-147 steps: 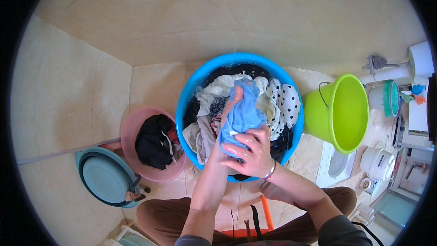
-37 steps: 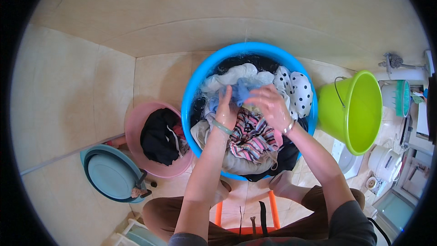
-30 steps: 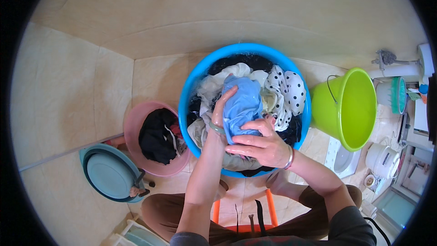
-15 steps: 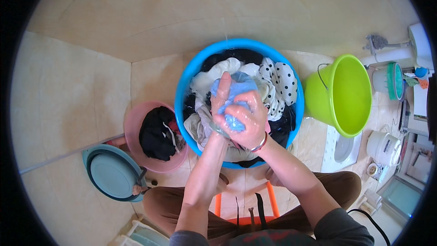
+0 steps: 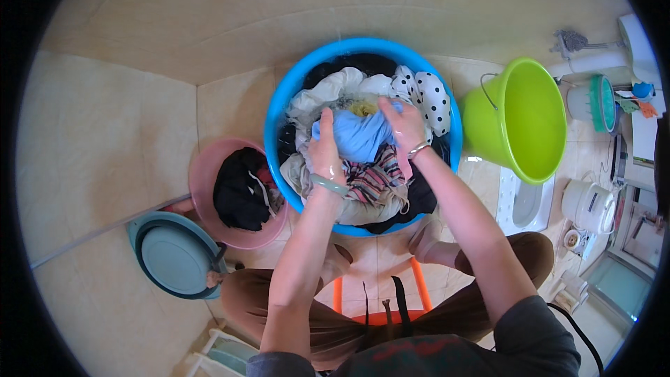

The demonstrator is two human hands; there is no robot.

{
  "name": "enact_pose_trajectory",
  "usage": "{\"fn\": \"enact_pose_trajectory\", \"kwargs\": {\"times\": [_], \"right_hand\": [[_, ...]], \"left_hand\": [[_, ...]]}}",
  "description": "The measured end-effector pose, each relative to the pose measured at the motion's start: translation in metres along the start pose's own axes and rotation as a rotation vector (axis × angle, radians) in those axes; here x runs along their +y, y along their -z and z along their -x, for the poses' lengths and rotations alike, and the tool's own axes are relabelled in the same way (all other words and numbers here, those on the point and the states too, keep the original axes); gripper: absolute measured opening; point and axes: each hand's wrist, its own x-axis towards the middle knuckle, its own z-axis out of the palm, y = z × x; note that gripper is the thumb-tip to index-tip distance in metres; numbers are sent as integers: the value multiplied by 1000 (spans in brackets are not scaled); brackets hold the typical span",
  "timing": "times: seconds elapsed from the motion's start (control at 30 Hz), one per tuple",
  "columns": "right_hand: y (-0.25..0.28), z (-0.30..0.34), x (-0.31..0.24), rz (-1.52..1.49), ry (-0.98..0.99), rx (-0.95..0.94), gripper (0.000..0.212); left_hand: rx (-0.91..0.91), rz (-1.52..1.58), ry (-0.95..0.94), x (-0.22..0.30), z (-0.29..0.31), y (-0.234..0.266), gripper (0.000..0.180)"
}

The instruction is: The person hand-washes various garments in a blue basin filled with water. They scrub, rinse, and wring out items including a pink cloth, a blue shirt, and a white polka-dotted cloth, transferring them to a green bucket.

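Observation:
Between my two hands a wet light-blue cloth [image 5: 361, 137] is spread out over the laundry in a large blue tub [image 5: 273, 112]. My left hand [image 5: 325, 152] grips its left side, thumb pointing up and the other fingers mostly hidden under it. On the opposite side my right hand [image 5: 405, 127] holds the cloth's edge, fingers bent around it. Close by in the tub lie a white garment with black dots [image 5: 434, 101], a striped garment [image 5: 377, 180], white cloth [image 5: 324, 91] and dark pieces. Water shows among them.
A pink basin [image 5: 202, 188] with dark clothes stands left of the tub, near stacked grey-green basins [image 5: 171, 258]. At right are a lime-green bucket [image 5: 534, 126], a white squat toilet [image 5: 523, 199] and a small white bucket [image 5: 587, 207]. An orange stool [image 5: 420, 285] is beneath me.
My hands, earlier clasped together around the bunched blue cloth, have moved apart and down toward the laundry. The cloth is now opened out between them.

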Motion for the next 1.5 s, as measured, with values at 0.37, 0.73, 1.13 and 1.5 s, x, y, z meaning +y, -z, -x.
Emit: {"fn": "enact_pose_trajectory", "kwargs": {"times": [0.37, 0.73, 1.13, 1.5], "right_hand": [[113, 7, -88, -130, 216, -156, 60], [187, 44, -125, -908, 20, -197, 48], [195, 71, -119, -317, 341, -476, 27], [183, 26, -80, 151, 222, -105, 20]], "left_hand": [[-312, -1403, -878, 29, -28, 72, 25], [-18, -1219, -698, 77, -21, 60, 42], [-760, -599, -464, 62, 34, -5, 20], [-530, -1026, -994, 165, 101, -30, 19]]}}
